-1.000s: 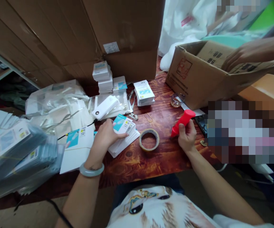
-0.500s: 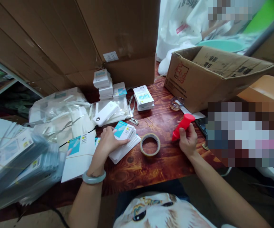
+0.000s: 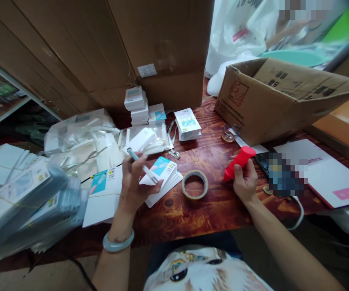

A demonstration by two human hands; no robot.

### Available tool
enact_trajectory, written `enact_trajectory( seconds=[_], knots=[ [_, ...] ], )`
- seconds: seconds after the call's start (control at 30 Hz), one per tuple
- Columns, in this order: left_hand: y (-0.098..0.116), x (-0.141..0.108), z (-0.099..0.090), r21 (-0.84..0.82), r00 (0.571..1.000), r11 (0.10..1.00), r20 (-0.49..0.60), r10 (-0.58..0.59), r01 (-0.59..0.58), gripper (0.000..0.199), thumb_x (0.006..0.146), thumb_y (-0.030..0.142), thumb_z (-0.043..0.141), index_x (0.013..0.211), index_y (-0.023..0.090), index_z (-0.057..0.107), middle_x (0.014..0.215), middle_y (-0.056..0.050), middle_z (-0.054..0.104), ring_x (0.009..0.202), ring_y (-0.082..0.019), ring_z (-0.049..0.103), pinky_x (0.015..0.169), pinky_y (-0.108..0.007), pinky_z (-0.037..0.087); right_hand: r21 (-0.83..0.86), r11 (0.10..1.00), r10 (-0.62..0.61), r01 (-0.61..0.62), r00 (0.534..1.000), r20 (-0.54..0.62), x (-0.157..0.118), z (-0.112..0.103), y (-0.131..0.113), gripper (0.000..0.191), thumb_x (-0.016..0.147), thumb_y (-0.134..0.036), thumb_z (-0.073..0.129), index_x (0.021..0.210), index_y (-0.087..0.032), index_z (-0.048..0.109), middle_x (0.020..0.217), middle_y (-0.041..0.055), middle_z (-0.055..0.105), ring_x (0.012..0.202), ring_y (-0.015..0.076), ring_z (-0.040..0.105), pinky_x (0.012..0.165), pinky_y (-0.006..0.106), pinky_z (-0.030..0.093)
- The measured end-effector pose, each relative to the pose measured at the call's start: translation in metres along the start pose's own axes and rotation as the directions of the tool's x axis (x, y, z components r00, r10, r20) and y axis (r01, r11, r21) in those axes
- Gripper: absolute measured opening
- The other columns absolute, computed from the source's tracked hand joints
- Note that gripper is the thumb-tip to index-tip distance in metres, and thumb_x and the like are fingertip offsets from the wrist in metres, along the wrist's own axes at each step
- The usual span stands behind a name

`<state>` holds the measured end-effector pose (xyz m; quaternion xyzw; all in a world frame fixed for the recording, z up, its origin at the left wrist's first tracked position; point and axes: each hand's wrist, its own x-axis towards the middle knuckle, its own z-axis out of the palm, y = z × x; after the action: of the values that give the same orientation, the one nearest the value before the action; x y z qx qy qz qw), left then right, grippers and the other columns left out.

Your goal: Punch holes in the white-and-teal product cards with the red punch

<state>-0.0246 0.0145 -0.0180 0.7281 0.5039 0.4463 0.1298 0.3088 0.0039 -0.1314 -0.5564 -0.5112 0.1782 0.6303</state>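
My left hand (image 3: 133, 184) pinches a thin card (image 3: 146, 166), seen almost edge-on, just above a fanned stack of printed cards (image 3: 168, 171) with blue and yellow print. Closed around a red plastic tool (image 3: 240, 162) with a round flat end, my right hand (image 3: 245, 180) is over the right part of the table. Its kind is unclear. A roll of tape (image 3: 194, 185) lies flat between the two hands. Left of my left hand is a rubber-banded bundle of similar cards (image 3: 101, 202).
More card stacks (image 3: 188, 124) stand at the back before a large cardboard box (image 3: 168, 48). Bagged cards (image 3: 53, 206) crowd the left side. An open carton (image 3: 253, 105), a phone (image 3: 280, 173) and a white booklet (image 3: 322, 169) are on the right.
My left hand has come up off the card stack with a thin card in its fingers. My right hand still holds the red tool. The view has shifted slightly.
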Motion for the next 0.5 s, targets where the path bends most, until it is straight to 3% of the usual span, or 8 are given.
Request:
enact_trajectory(
  seconds=[0.1, 0.2, 0.33, 0.5],
  knots=[
    [-0.011, -0.01, 0.005, -0.009, 0.987, 0.987, -0.039, 0.158, -0.159, 0.064, 0.072, 0.045, 0.079, 0.121, 0.028, 0.042, 0.129, -0.011, 0.046, 0.131, -0.031, 0.048, 0.107, -0.051, 0.047, -0.018, 1.0, -0.018, 0.018, 1.0, -0.006, 0.0, 0.0, 0.0, 0.028, 0.093, -0.047, 0.059, 0.094, -0.019, 0.056, 0.079, 0.0024, 0.062, 0.068, 0.0158, 0.058, 0.07, 0.03, 0.049],
    [-0.02, -0.016, 0.006, -0.154, 0.985, 0.98, -0.139, 0.102, -0.123, 0.065, 0.076, 0.061, 0.072, 0.12, 0.03, 0.035, 0.132, -0.011, 0.041, 0.134, -0.031, 0.047, 0.109, -0.051, 0.046, -0.01, 1.0, 0.003, -0.003, 1.0, 0.0, 0.001, -0.001, 0.003, 0.032, 0.092, -0.051, 0.059, 0.097, -0.019, 0.057, 0.081, 0.0038, 0.063, 0.069, 0.0169, 0.06, 0.069, 0.031, 0.05],
    [-0.017, -0.017, -0.001, -0.211, 0.995, 0.977, -0.092, -0.03, 0.01, 0.058, 0.082, 0.057, 0.068, 0.122, 0.03, 0.037, 0.134, -0.011, 0.042, 0.125, -0.029, 0.056, 0.106, -0.048, 0.048, 0.002, 1.0, 0.013, -0.013, 1.0, -0.012, 0.001, 0.0, 0.007, 0.033, 0.091, -0.05, 0.06, 0.097, -0.018, 0.058, 0.08, 0.0038, 0.063, 0.069, 0.0169, 0.06, 0.07, 0.031, 0.052],
    [-0.005, -0.013, -0.002, -0.156, 0.977, 0.976, -0.174, 0.125, -0.153, 0.051, 0.082, 0.056, 0.068, 0.121, 0.03, 0.047, 0.126, -0.008, 0.048, 0.116, -0.029, 0.06, 0.095, -0.05, 0.054, 0.039, 0.999, 0.01, -0.01, 1.0, 0.007, 0.002, 0.001, 0.0, 0.029, 0.088, -0.045, 0.066, 0.097, -0.019, 0.056, 0.079, 0.002, 0.062, 0.069, 0.0152, 0.06, 0.07, 0.03, 0.052]
  ],
)
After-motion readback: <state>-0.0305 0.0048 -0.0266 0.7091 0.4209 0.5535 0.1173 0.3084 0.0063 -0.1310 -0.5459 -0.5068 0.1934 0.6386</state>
